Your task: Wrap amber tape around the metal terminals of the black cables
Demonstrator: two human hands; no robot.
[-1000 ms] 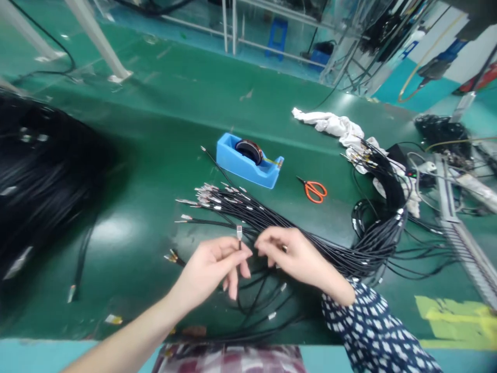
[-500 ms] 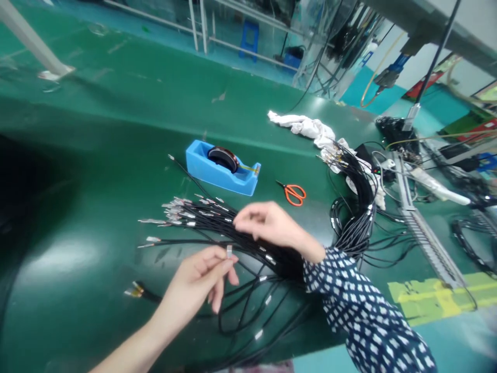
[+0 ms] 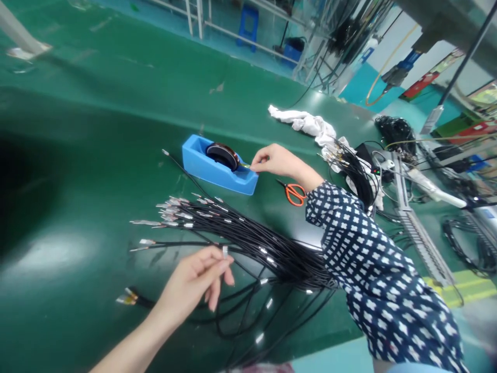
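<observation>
My right hand is at the cutting end of a blue tape dispenser, with thumb and forefinger pinched on the loose end of the amber tape. The tape roll sits in the dispenser. Lower down, my left hand pinches a black cable between thumb and fingers; a small whitish piece sticks up at the fingertips. Just beyond that hand lies a thick bundle of black cables, their pale tips pointing left.
Orange-handled scissors lie right of the dispenser, near my right forearm. A crumpled white cloth and another cable bundle lie farther right. A slotted metal rail runs along the right side. A cable with yellowish ends is at lower left.
My right hand has moved up from above the cable bundle to the dispenser and has taken hold of the tape end. My left hand keeps its pinch nearly in place.
</observation>
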